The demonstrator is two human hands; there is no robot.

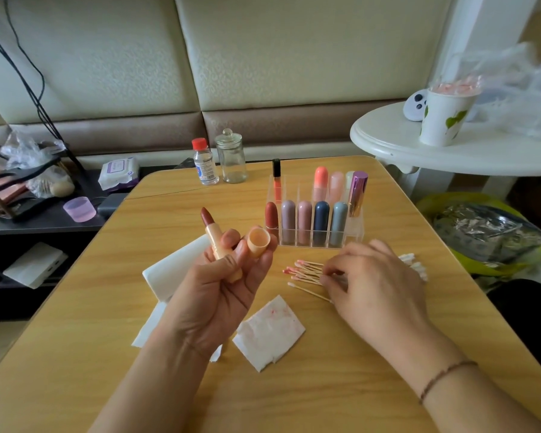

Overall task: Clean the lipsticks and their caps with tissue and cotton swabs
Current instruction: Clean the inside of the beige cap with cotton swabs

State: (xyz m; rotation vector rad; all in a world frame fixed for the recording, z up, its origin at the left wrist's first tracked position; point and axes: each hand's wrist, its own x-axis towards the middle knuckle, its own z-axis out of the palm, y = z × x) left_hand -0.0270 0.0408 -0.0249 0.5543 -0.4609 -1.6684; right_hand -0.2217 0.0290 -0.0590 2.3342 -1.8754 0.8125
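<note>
My left hand (222, 295) is raised over the table and grips an open lipstick (211, 229) with a beige tube and brown-red bullet pointing up. The same hand's fingers also hold its peach cap (258, 240), open end facing me. My right hand (375, 282) lies low on the table with its fingers curled onto a pile of cotton swabs (306, 271), several with pink-stained tips; its fingertips pinch the stick of one swab. A stained tissue (269, 332) lies between my hands. A clean folded tissue (169, 273) lies under my left hand.
A clear organizer (316, 226) with several capped lipsticks stands behind the swabs. A red-capped bottle (204, 165) and a glass jar (230, 159) stand at the table's far edge. More clean swabs (414, 262) lie to the right of my right hand. A white round side table (388, 145) stands at right.
</note>
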